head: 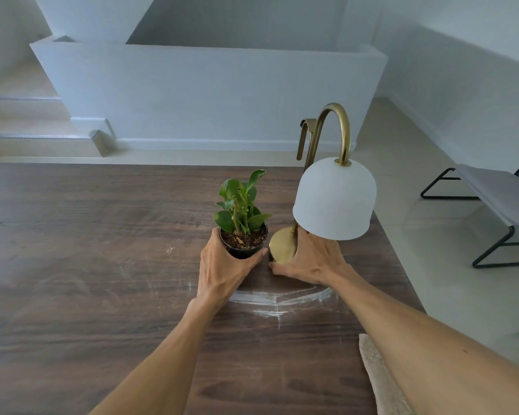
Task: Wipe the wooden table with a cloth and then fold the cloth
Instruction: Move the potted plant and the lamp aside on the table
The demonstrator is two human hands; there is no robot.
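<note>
On wooden table (72,235), left hand (219,265) around soil-filled plant pot (242,247).

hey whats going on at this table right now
A person stands at a wooden table with both hands out. The left hand has a grip on a small potted plant; the right hand rests at the brass base of a lamp beside it. White streaks mark the wood just in front of them. A beige cloth lies untouched by the right forearm, so wiping isn't underway.
</note>
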